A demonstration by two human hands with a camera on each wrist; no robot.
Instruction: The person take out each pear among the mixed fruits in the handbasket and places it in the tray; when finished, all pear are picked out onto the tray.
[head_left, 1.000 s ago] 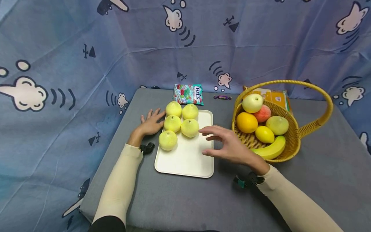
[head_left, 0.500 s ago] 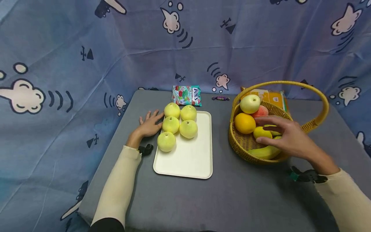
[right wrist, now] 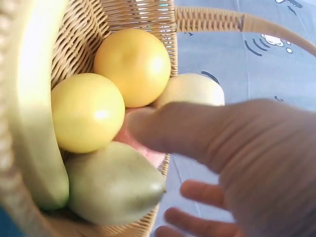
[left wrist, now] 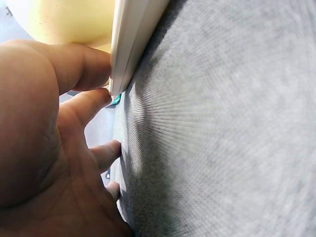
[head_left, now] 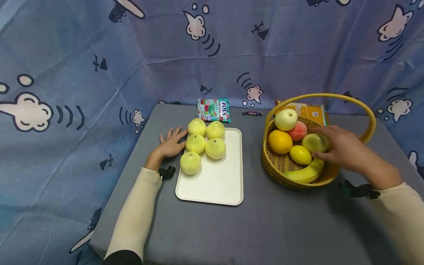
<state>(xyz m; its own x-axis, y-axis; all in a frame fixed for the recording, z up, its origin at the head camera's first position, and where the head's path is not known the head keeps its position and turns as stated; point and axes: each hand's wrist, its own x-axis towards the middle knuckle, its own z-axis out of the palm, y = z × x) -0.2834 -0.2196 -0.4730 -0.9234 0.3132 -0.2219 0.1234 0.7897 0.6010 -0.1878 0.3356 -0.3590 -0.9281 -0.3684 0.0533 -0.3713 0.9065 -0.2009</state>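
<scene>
My left hand (head_left: pixel 170 144) rests spread on the grey table beside a white tray (head_left: pixel 215 187); in the left wrist view its thumb and a finger touch the tray's rim (left wrist: pixel 133 39). Several round yellow-green fruits (head_left: pixel 215 148) stand on the tray's left and far part. My right hand (head_left: pixel 347 149) is over the right side of a wicker basket (head_left: pixel 269 165), fingers apart around a greenish mango-like fruit (head_left: pixel 314 141). In the right wrist view the thumb (right wrist: pixel 168 126) hangs over that fruit (right wrist: pixel 113 182), with no grip visible. Beside it lie a lemon (head_left: pixel 300 154) and a banana (head_left: pixel 306 173).
The basket also holds an orange (head_left: pixel 280 141), a peach (head_left: pixel 298 130) and a pale green apple-like fruit (head_left: pixel 286 119); its tall handle (head_left: pixel 318 95) arches over. Behind are a candy bag (head_left: pixel 213 110), a purple-wrapped sweet (head_left: pixel 252 113) and an orange packet (head_left: pixel 313 112).
My right hand has moved from beside the tray to the basket, then farther right from over the lemon to the greenish fruit. The left hand has stayed put.
</scene>
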